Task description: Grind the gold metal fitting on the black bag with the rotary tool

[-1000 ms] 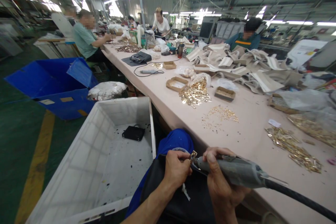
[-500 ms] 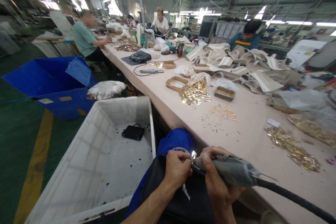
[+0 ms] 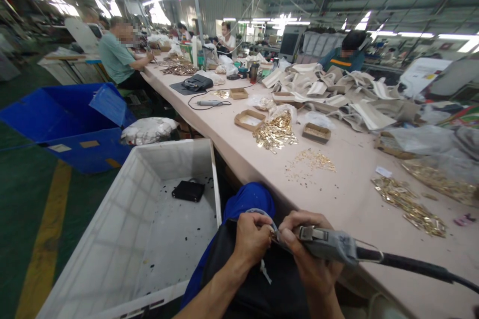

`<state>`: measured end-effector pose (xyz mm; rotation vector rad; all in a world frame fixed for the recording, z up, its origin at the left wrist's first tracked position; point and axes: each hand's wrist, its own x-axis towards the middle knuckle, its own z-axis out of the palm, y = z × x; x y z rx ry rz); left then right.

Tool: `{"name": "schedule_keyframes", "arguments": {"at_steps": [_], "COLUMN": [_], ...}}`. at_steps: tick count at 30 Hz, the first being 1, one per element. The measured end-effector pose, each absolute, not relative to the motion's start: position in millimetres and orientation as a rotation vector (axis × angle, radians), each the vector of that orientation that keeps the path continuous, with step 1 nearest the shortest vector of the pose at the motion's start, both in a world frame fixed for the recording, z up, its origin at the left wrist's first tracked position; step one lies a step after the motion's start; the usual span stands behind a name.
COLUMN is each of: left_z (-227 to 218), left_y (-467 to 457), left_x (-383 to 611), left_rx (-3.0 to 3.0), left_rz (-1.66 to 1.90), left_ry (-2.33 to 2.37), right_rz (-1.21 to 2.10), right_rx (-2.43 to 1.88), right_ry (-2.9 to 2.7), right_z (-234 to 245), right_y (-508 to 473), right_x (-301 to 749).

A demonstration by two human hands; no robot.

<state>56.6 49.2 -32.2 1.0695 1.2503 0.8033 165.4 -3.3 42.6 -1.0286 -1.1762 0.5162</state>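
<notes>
My left hand point(image 3: 252, 240) is closed, thumb and forefinger pinching a small shiny metal fitting point(image 3: 275, 234) at the edge of black leather-like material point(image 3: 275, 286) across my lap. A grey curved strip point(image 3: 259, 212) rises behind those fingers. My right hand point(image 3: 310, 254) is wrapped around a grey corded electric screwdriver point(image 3: 335, 245). Its tip points left at the fitting, close to my left fingertips; whether it touches is hidden by my fingers. A short white string point(image 3: 265, 272) hangs over the black material below my hands.
A pink-covered table point(image 3: 337, 199) bears heaps of gold metal pieces point(image 3: 276, 132), small cardboard trays point(image 3: 316, 133) and beige bag parts point(image 3: 337, 87). To my left stands a white bin point(image 3: 123, 209) holding a black pouch point(image 3: 188, 191); beyond it is a blue bin point(image 3: 75, 129). Several people sit around the table.
The screwdriver has rolled in my right hand, so its metal lever now faces up. My right hand has shifted slightly left, while my left hand keeps its pinch.
</notes>
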Motion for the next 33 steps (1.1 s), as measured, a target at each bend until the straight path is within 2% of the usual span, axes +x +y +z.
{"name": "schedule_keyframes", "arguments": {"at_steps": [5,14,18,22,30,33], "left_z": [-32,-32,-21,-8,48,53], "left_y": [46,37,33,21,-61,-104], "left_x": [56,53,50,52,84,104], "left_rx": [1.024,1.035,1.479,2.017,2.094,2.037], "left_rz": [0.795,0.832,0.68,0.728,1.237,1.364], "left_ry": [1.177,1.098,1.135,1.106,0.34,0.049], "right_rz": [0.621,0.44,0.382,0.419,0.207,0.12], "right_rx": [-0.751,-0.827,-0.843,-0.786,-0.806,-0.807], "right_ry": [-0.97,-0.624,-0.545,-0.507,-0.696,-0.765], "right_z": [59,71,87,118,201,230], "right_y": [-13,-33,-51,-74,-119,-134], "right_x": [187,229,252,288,365,374]}}
